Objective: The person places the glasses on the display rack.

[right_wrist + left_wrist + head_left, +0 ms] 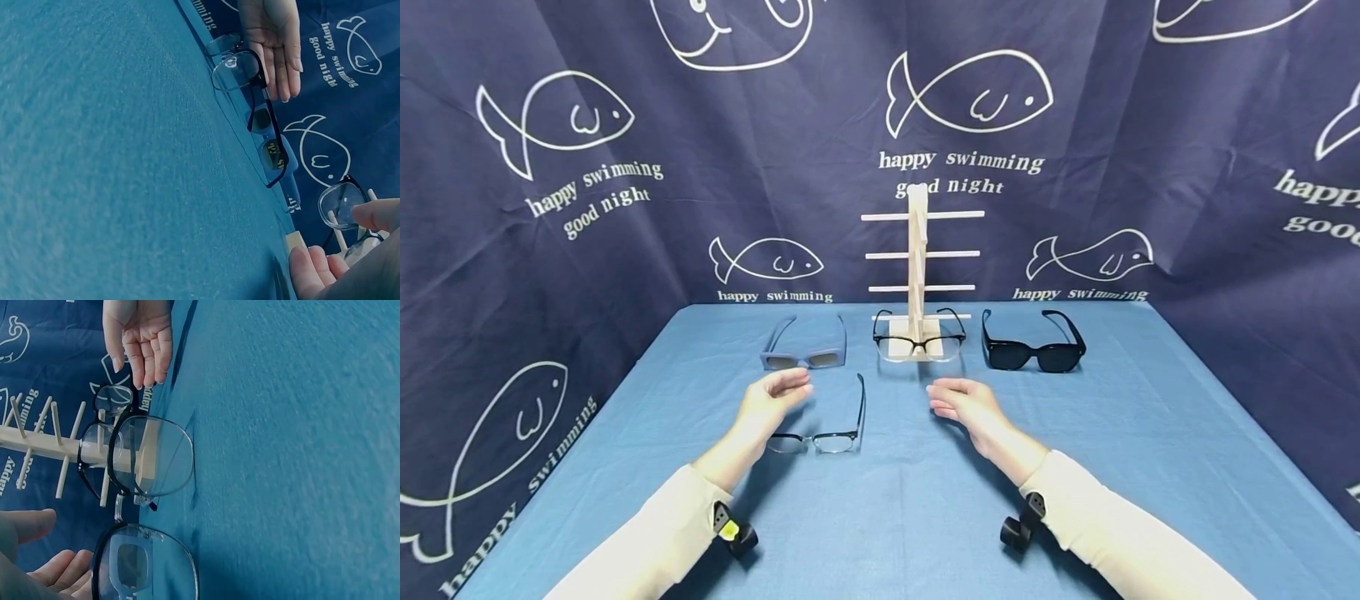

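Observation:
My left hand point(770, 406) is held over the blue cloth with its fingers relaxed and nothing in them. Beside and partly behind it stands a pair of clear eyeglasses point(833, 442) with dark upper rims and raised temples. My right hand point(967, 407) is at centre right, palm turned inward, also holding nothing. Beyond it, black-rimmed clear eyeglasses point(917, 343) overlap the foot of a wooden display stand point(917, 250). In the left wrist view, the left fingers point(72, 570) appear beside the near lens, thumb apart from them.
Blue-grey sunglasses point(805, 360) rest on the table point(895, 533) left of the stand, just past my left fingertips. Black sunglasses point(1033, 356) lie right of it. Several thin crossbars stick out of the stand. A dark fish-print curtain point(820, 183) hangs behind and at both sides.

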The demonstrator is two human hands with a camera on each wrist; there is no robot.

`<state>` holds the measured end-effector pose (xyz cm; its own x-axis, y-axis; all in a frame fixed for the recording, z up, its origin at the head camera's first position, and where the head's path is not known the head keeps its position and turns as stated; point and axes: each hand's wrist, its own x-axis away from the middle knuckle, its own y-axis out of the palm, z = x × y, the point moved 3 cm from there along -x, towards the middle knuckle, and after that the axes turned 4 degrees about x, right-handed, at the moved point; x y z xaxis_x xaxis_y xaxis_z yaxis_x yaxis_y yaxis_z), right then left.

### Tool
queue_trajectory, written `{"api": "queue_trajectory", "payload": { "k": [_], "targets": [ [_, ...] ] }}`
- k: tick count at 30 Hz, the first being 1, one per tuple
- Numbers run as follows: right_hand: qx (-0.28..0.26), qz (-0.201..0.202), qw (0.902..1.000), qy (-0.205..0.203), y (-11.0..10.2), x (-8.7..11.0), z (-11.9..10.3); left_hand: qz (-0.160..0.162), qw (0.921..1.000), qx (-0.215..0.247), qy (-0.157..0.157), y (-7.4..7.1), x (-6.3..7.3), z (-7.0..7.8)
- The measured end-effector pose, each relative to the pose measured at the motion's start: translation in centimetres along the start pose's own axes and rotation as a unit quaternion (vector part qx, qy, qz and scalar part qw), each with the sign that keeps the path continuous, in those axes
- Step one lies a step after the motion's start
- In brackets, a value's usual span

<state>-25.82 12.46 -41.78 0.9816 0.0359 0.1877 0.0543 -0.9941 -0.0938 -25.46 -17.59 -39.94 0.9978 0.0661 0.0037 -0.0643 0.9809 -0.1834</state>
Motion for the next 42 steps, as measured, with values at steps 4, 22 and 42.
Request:
{"api": "queue_trajectory", "payload": {
  "k": [4,22,42],
  "targets": [
    [-0.005,-0.002,1.0,0.0,0.2,0.0,-0.1,0.0,0.9999,-0.009,-0.005,-0.4,0.0,-0.3],
    [-0.019,-0.011,0.9998,-0.001,2.1,0.5,0.1,0.014,0.9998,0.003,-0.011,-2.1,0.4,-0.9],
    [-0.019,-0.02,0.9995,0.012,3.3,1.0,0.2,0.021,0.9995,-0.009,-0.021,-3.4,0.7,-1.2]
  ]
}}
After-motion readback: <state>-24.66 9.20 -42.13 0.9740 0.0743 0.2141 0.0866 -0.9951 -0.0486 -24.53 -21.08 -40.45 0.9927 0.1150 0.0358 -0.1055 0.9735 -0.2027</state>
